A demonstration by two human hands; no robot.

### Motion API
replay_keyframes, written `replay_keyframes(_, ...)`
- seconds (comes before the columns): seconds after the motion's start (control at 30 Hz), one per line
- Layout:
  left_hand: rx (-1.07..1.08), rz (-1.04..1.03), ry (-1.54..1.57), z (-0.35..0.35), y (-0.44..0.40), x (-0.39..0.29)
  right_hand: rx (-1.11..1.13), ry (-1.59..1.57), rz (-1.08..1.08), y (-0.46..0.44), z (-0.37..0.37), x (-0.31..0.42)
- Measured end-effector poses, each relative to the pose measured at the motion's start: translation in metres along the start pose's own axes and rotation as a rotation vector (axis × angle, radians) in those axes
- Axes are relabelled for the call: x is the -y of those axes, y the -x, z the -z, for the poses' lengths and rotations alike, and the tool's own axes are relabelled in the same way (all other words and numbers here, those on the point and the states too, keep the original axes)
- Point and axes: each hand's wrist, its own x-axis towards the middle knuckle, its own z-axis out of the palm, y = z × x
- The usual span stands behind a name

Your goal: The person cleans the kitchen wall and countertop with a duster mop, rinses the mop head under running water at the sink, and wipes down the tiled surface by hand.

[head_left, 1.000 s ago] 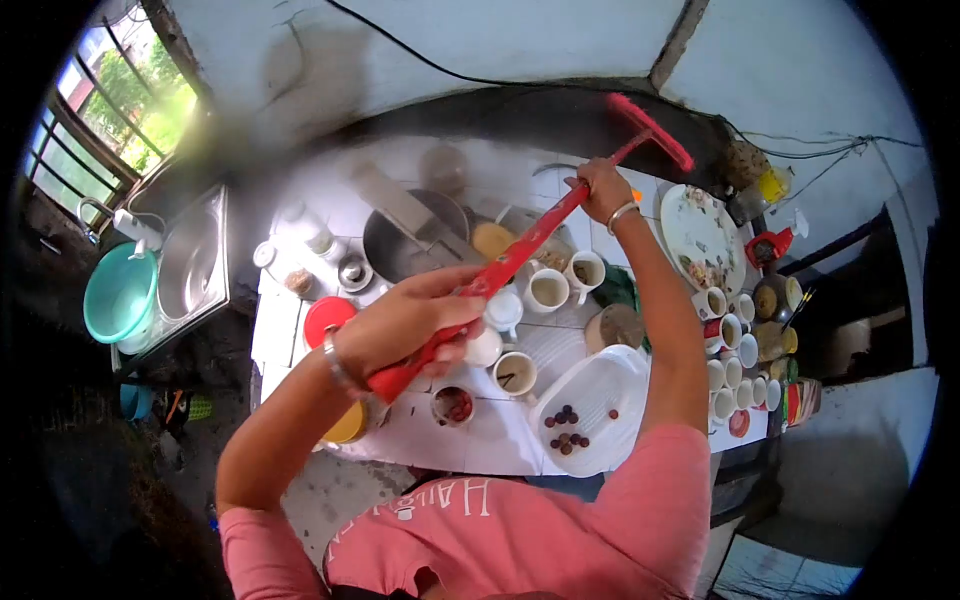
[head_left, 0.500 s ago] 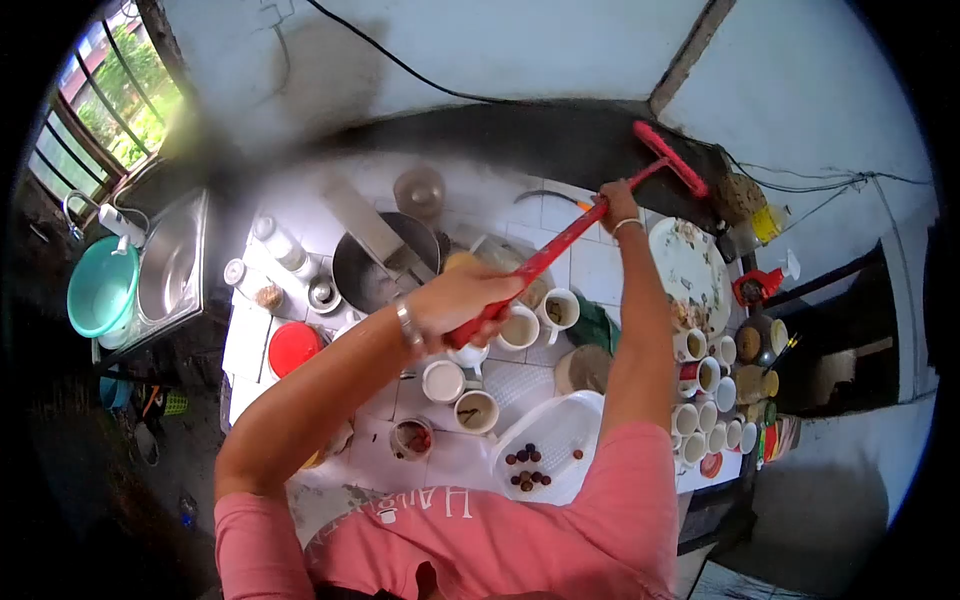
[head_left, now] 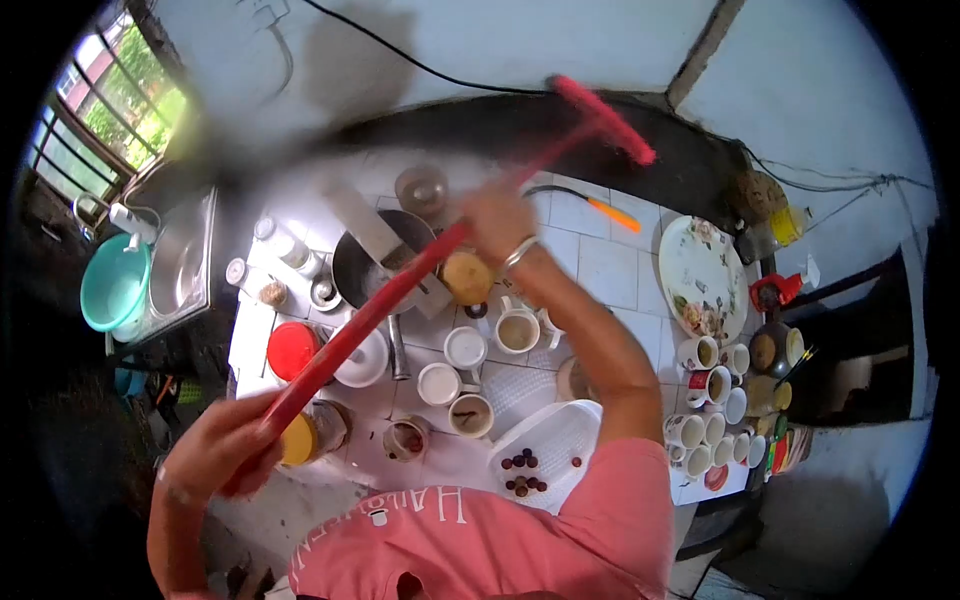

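Note:
My left hand (head_left: 220, 450) is closed around the lower end of a red T-headed wiper (head_left: 365, 325) with a long handle. Farther up the handle, my right hand (head_left: 497, 228) grips it, blurred by motion. The wiper slants up across the tiled counter (head_left: 605, 268), its head in front of the dark strip of wall at the back. Below the handle are a dark pan (head_left: 362, 272), a round tan lid or fruit (head_left: 467, 277) and several white mugs (head_left: 517, 330). A sickle-like knife with an orange handle (head_left: 613, 213) lies right of my right hand.
A white tray (head_left: 560, 425) with small dark round pieces sits near my body. To the right stand a floral platter (head_left: 680, 270) and several cups (head_left: 685, 430). At left are a sink (head_left: 185, 265), a green basin (head_left: 115, 285) and a red-lidded container (head_left: 292, 350).
My left hand has moved down and left toward my body, still on the handle. My right hand and the wiper head have moved left, away from the orange-handled knife.

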Motion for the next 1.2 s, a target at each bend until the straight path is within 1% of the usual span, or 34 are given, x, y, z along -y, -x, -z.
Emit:
replay_keyframes(0.03, 0.080, -0.050, 0.004, -0.009, -0.023, -0.011, 0.024, 0.064, -0.052, 0.000, 0.005, -0.027)
replay_keyframes(0.07, 0.159, -0.105, 0.007, -0.019, -0.053, -0.020, -0.061, 0.209, -0.046, -0.002, -0.011, -0.071)
replay_keyframes(0.1, 0.183, -0.129, 0.049, -0.033, -0.084, -0.031, -0.104, 0.245, -0.102, -0.004, -0.007, -0.103)
replay_keyframes(0.13, 0.307, -0.153, 0.048, -0.046, -0.113, -0.048, -0.189, 0.212, -0.139, -0.007, -0.020, -0.148)
replay_keyframes(0.17, 0.341, -0.228, 0.019, -0.065, -0.142, -0.061, -0.102, 0.198, -0.160, -0.013, -0.029, -0.198)
replay_keyframes(0.2, 0.444, -0.240, 0.110, -0.082, -0.177, -0.069, -0.017, 0.186, -0.179, -0.020, -0.032, -0.233)
replay_keyframes(0.23, 0.548, -0.249, 0.200, -0.094, -0.203, -0.073, 0.013, 0.205, -0.250, -0.021, -0.029, -0.245)
replay_keyframes(0.27, 0.568, -0.225, 0.236, -0.101, -0.212, -0.076, 0.045, 0.223, -0.321, -0.023, -0.028, -0.252)
replay_keyframes(0.3, 0.584, -0.200, 0.274, -0.105, -0.219, -0.078, 0.109, 0.200, -0.341, -0.026, -0.033, -0.256)
replay_keyframes(0.33, 0.599, -0.169, 0.310, -0.106, -0.226, -0.077, 0.063, 0.202, -0.273, -0.034, -0.045, -0.256)
replay_keyframes(0.37, 0.581, -0.154, 0.412, -0.098, -0.226, -0.067, 0.029, 0.199, -0.212, -0.036, -0.062, -0.252)
replay_keyframes(0.4, 0.517, -0.135, 0.390, -0.089, -0.221, -0.057, -0.010, 0.197, -0.161, -0.035, -0.077, -0.251)
replay_keyframes(0.43, 0.456, -0.118, 0.364, -0.080, -0.201, -0.055, 0.012, 0.226, -0.165, -0.037, -0.080, -0.231)
replay_keyframes(0.47, 0.398, -0.103, 0.338, -0.073, -0.182, -0.051, 0.176, 0.182, -0.178, -0.038, -0.069, -0.208)
replay_keyframes(0.5, 0.349, -0.057, 0.345, -0.065, -0.167, -0.040, 0.048, 0.206, -0.071, -0.032, -0.072, -0.186)
replay_keyframes(0.53, 0.302, -0.008, 0.350, -0.058, -0.150, -0.028, 0.059, 0.188, -0.043, -0.029, -0.069, -0.163)
replay_keyframes(0.57, 0.265, 0.013, 0.354, -0.052, -0.130, -0.017, 0.117, 0.200, -0.086, -0.032, -0.076, -0.140)
replay_keyframes(0.6, 0.227, 0.031, 0.358, -0.046, -0.107, -0.008, 0.075, 0.179, -0.075, -0.026, -0.059, -0.104)
replay_keyframes(0.63, 0.194, 0.060, 0.350, -0.041, -0.083, 0.000, 0.125, 0.163, -0.084, -0.026, -0.059, -0.080)
replay_keyframes(0.67, 0.161, 0.084, 0.342, -0.036, -0.058, 0.006, 0.110, 0.090, -0.093, -0.020, -0.052, -0.049)
replay_keyframes(0.7, 0.109, 0.082, 0.326, -0.030, -0.033, 0.013, 0.111, 0.027, 0.032, -0.012, -0.028, -0.019)
replay_keyframes(0.77, -0.018, 0.082, 0.245, -0.016, 0.009, 0.031, 0.101, -0.158, 0.096, -0.007, -0.008, 0.019)
replay_keyframes(0.8, -0.094, 0.076, 0.179, -0.010, 0.021, 0.037, 0.014, -0.170, 0.090, 0.001, -0.003, 0.025)
replay_keyframes(0.87, -0.038, 0.033, 0.153, -0.003, 0.028, 0.038, -0.150, -0.198, 0.082, 0.011, 0.003, 0.034)
replay_keyframes(0.9, -0.012, 0.017, 0.151, -0.002, 0.030, 0.041, 0.067, -0.052, 0.069, 0.013, 0.028, 0.027)
replay_keyframes(0.97, 0.179, 0.019, 0.130, -0.017, -0.007, 0.017, 0.064, 0.084, -0.030, 0.029, 0.037, -0.014)
replay_keyframes(1.0, 0.255, -0.006, 0.155, -0.029, -0.028, 0.004, -0.030, 0.063, 0.007, 0.037, 0.019, -0.057)
replay_keyframes(1.03, 0.364, -0.064, 0.150, -0.035, -0.057, 0.002, -0.048, 0.083, -0.085, 0.044, 0.015, -0.087)
replay_keyframes(1.07, 0.374, -0.055, 0.123, -0.049, -0.082, -0.013, 0.006, 0.117, -0.101, 0.050, 0.013, -0.123)
replay_keyframes(1.1, 0.386, -0.044, 0.098, -0.062, -0.101, -0.024, -0.042, 0.128, -0.139, 0.058, 0.009, -0.148)
replay_keyframes(1.13, 0.425, -0.050, 0.110, -0.069, -0.112, -0.024, 0.032, 0.201, -0.093, 0.062, 0.004, -0.177)
replay_keyframes(1.2, 0.496, -0.066, 0.132, -0.075, -0.126, -0.024, 0.082, 0.151, -0.160, 0.061, -0.015, -0.204)
